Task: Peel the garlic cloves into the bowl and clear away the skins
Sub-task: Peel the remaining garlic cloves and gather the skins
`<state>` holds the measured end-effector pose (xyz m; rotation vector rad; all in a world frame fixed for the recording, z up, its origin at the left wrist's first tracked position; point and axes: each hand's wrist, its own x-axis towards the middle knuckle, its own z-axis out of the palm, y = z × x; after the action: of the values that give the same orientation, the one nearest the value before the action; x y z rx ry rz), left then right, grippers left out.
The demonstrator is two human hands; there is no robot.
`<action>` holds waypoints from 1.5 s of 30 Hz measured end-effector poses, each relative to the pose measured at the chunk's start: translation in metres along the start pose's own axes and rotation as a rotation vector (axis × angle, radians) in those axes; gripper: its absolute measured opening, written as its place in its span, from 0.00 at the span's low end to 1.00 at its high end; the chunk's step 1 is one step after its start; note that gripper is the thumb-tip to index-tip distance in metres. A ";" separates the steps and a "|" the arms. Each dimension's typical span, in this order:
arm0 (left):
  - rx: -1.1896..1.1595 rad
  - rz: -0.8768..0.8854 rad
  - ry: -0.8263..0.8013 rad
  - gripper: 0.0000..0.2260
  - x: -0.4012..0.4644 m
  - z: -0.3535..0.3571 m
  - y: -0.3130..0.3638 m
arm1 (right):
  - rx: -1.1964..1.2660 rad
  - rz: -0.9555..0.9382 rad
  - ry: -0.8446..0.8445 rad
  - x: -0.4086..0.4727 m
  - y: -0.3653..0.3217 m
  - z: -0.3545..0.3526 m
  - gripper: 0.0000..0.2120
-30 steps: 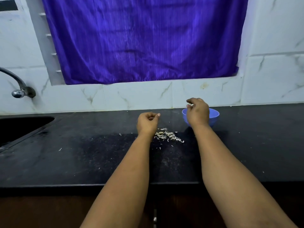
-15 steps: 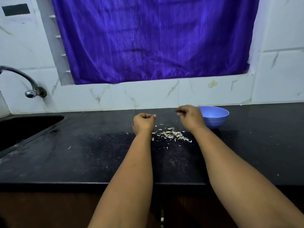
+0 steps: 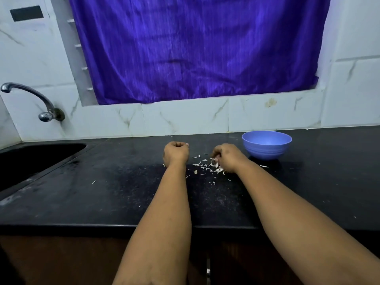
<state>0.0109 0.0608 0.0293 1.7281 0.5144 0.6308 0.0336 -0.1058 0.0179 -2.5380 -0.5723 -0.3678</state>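
Observation:
A small heap of white garlic skins [image 3: 202, 164] lies on the black counter [image 3: 123, 192]. My right hand [image 3: 229, 158] rests on the right side of the heap, its fingers curled down into the skins and gathering some. My left hand [image 3: 175, 154] is a closed fist just left of the heap, seen from the back, so anything inside it is hidden. The blue bowl [image 3: 267, 153] stands upright behind and to the right of my right hand. Its contents do not show from here.
A dark sink [image 3: 30, 161] is set into the counter at the left, with a metal tap [image 3: 30, 95] on the tiled wall above it. A purple curtain [image 3: 195, 48] hangs behind. Stray skin flakes [image 3: 263, 166] dot the counter.
My right hand has come from over the bowl leftward and down onto the skin heap. My left fist has stayed in place. The view has shifted to the left.

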 end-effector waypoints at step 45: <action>0.146 0.268 -0.312 0.03 -0.030 0.026 0.005 | 0.503 0.191 0.283 -0.002 -0.001 -0.009 0.02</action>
<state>0.0054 0.0211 0.0246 2.0095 0.1123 0.5051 0.0299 -0.1111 0.0250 -1.9919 -0.2671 -0.4396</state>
